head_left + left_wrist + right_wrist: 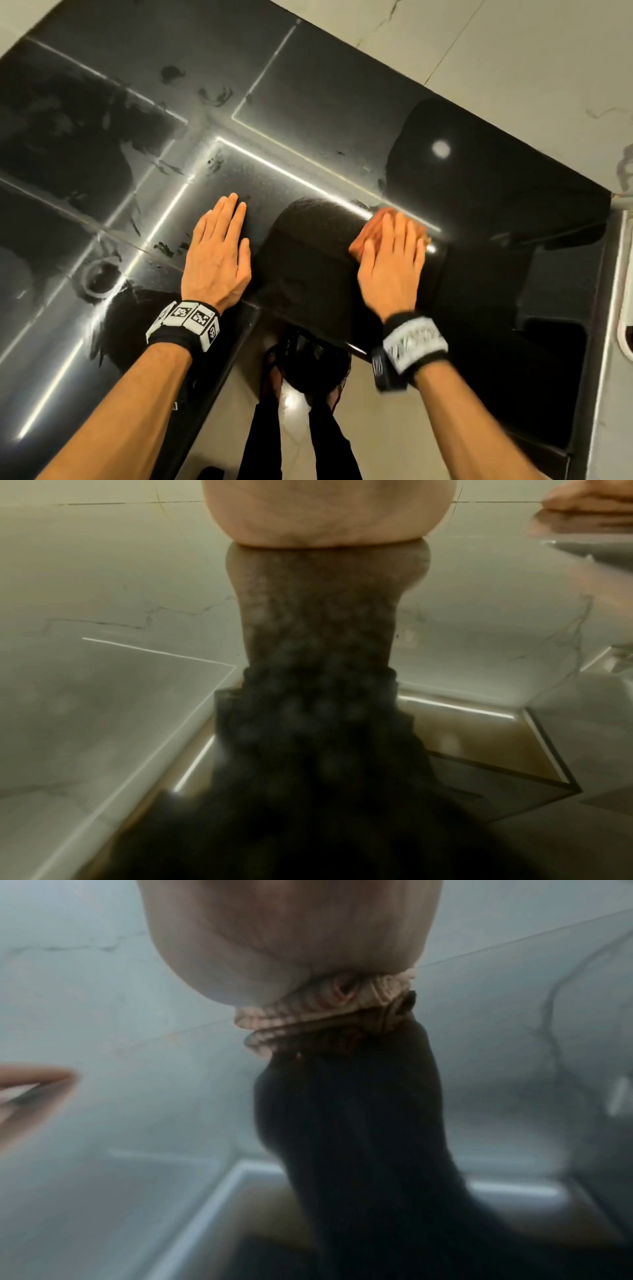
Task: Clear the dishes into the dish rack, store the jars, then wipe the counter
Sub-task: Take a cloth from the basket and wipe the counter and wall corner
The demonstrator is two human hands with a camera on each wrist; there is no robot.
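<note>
A glossy black counter (308, 102) fills the head view, with wet smears on its left half. My left hand (219, 246) lies flat on it, fingers straight and together, holding nothing. My right hand (394, 253) presses flat on an orange cloth (371, 228) near the counter's front middle; the cloth shows past the fingertips and thumb side. In the right wrist view the striped orange cloth (325, 1007) is bunched under my palm (291, 934). The left wrist view shows my palm heel (325, 515) resting on the mirror-like counter (103, 696).
Pale marble wall tiles (479, 51) run behind the counter. A steel sink rim (613, 274) borders the counter on the right. A round water ring (101, 277) marks the counter at the left front. The counter's front edge (246, 329) is just below my wrists, with floor beneath.
</note>
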